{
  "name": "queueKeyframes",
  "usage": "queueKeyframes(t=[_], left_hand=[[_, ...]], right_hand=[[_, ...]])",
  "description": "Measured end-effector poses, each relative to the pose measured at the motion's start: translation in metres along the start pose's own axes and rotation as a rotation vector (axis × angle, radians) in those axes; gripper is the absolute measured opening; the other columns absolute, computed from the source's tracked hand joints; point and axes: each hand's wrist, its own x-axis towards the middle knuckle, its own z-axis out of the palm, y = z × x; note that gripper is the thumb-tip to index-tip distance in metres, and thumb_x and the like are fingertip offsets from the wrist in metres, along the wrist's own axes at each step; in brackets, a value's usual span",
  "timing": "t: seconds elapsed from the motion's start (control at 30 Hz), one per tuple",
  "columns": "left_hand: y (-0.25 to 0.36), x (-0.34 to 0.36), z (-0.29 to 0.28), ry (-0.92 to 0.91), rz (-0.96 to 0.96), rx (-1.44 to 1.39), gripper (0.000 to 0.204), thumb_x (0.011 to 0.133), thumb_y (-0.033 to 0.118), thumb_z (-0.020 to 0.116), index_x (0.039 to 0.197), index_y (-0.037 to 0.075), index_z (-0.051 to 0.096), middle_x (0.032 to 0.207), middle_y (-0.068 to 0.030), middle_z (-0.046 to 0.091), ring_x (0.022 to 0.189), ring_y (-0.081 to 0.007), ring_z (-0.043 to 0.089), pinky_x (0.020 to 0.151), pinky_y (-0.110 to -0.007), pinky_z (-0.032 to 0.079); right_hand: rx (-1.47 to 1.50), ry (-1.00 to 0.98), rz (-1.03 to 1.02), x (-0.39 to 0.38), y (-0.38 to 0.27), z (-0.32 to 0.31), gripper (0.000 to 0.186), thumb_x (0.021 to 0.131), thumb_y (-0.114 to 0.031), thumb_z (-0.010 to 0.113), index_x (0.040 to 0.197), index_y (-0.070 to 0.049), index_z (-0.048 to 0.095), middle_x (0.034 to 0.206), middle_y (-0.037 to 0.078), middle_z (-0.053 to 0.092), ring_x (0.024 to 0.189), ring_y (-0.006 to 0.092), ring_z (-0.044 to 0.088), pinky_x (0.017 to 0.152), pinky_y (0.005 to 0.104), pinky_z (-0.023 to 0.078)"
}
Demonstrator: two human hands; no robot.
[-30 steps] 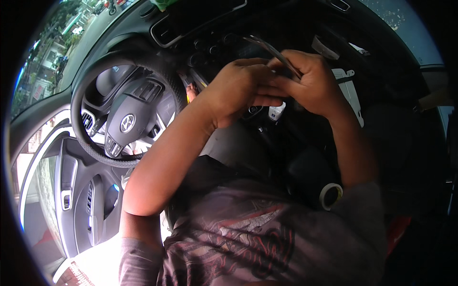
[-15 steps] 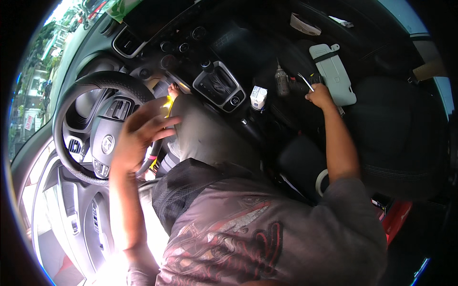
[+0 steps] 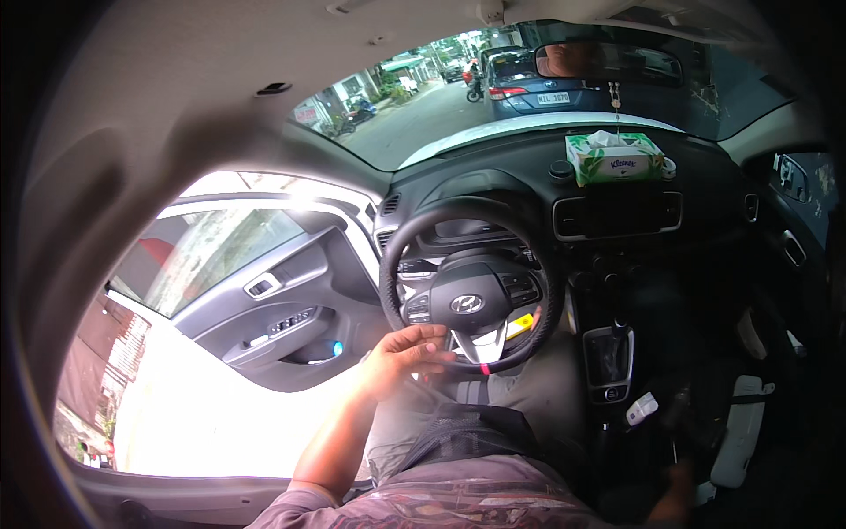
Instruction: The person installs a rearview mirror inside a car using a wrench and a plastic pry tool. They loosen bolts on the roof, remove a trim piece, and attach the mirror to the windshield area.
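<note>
Head view has swung up since 0.5 s ago, bringing in the windshield (image 3: 405, 132); left hand (image 3: 388, 363) now shows at the lower left of the steering wheel (image 3: 467, 286), no longer across its right side. From my remote feed I log the left grip as released: fingers loosely extended, tips in front of the lower rim. I cannot tell whether they touch it. Right hand (image 3: 674, 500) sits low in the shadow, dim and blurred. I note a thin pale shaft (image 3: 675, 452) just above it; cannot tell whether the fingers close on it. Nearby I see a small white carton (image 3: 641, 408) beside the gear console (image 3: 608, 357) and, farther right, a long pale panel (image 3: 742, 432) with a dark strap. Green-and-white tissue box (image 3: 614, 163) stands on the dashboard (image 3: 520, 163).
</note>
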Motion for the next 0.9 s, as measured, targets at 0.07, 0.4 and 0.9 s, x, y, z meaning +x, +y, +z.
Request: queueKeyframes(t=[0.07,0.4,0.9], left_hand=[[0.003,-0.007,-0.007,-0.015,0.02,0.031,0.042,0.105,0.01,0.063,0.143,-0.005,0.055,0.123,-0.0162,0.072,0.118,-0.0314,0.072,0.098,-0.044,0.06],[0.054,0.018,0.008,0.13,0.331,0.209,0.035,0.103,0.013,0.069,0.133,-0.004,0.065,0.112,-0.0092,0.072,0.108,-0.0245,0.074,0.095,-0.039,0.059],[0.172,0.097,0.08,0.283,0.907,0.951,0.033,0.103,0.016,0.067,0.133,0.001,0.069,0.11,-0.0106,0.076,0.094,-0.0143,0.073,0.082,-0.03,0.058]], right_hand=[[0.044,-0.1,0.03,0.011,-0.01,-0.004,0.054,0.081,-0.021,0.086,0.128,0.002,0.069,0.11,0.026,0.074,0.098,0.0323,0.074,0.088,0.0471,0.06],[0.167,-0.122,0.133,0.023,-0.006,0.0,0.042,0.091,-0.017,0.074,0.128,0.001,0.069,0.109,0.027,0.074,0.096,0.0303,0.074,0.085,0.0481,0.06],[0.026,0.114,0.038,-0.036,-0.05,-0.051,0.029,0.091,-0.015,0.062,0.113,-0.002,0.076,0.113,0.024,0.075,0.102,0.0394,0.076,0.089,0.0533,0.06]])
